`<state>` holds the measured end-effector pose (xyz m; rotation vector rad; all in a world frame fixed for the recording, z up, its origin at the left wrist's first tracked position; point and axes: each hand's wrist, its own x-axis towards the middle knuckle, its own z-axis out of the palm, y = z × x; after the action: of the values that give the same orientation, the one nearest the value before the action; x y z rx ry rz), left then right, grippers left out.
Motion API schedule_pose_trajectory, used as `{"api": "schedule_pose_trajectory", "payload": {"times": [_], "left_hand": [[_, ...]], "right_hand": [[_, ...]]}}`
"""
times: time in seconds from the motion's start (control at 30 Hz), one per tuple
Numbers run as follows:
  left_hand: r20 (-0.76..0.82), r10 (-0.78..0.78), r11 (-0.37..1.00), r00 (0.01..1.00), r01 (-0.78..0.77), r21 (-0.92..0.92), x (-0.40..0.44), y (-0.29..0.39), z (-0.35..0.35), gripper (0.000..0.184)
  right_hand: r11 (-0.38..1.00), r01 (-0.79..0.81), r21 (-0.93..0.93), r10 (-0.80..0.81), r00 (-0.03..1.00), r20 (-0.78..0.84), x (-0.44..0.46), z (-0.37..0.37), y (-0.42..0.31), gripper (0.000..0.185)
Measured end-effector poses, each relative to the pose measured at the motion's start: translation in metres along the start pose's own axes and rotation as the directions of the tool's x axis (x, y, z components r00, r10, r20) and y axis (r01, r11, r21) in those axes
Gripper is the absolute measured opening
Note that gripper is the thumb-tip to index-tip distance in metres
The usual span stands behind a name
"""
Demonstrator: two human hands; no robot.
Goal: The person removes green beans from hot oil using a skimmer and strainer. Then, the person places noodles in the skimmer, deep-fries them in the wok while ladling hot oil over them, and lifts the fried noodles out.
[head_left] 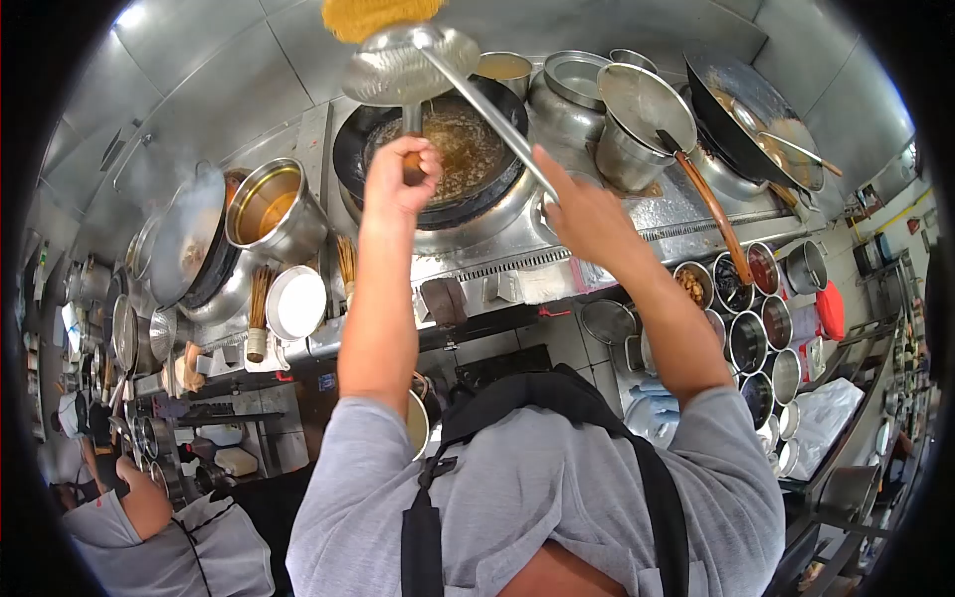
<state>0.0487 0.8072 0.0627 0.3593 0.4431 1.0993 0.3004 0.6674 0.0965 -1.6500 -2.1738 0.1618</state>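
My left hand [403, 177] is closed round the wooden handle of a perforated metal skimmer [398, 85], raised above a wok [353, 134] of bubbling oil [463, 149]. In my right hand [587, 214] is the long steel handle of a ladle [487, 109], index finger along it. The ladle's far end meets the skimmer's bowl; its own bowl cannot be made out. A flat golden-yellow mass of food [383, 15] shows at the top edge, just beyond the skimmer's rim. I cannot tell whether it touches the skimmer.
Left of the wok stand a pot of orange liquid [279, 211], a white bowl [295, 302], a bamboo brush [259, 308] and a steaming wok [189, 239]. To the right are a strainer on a pot [647, 109], another wok [736, 119] and several ingredient tins [746, 343]. A co-worker [169, 527] is lower left.
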Motion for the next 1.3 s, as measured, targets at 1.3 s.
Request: {"api": "schedule_pose_trajectory", "payload": {"times": [1.3], "left_hand": [[-0.136, -0.235, 0.972, 0.962, 0.236, -0.006, -0.046, -0.005, -0.112, 0.019]], "right_hand": [[0.295, -0.431, 0.853, 0.103, 0.901, 0.42, 0.03, 0.069, -0.014, 0.06]]}}
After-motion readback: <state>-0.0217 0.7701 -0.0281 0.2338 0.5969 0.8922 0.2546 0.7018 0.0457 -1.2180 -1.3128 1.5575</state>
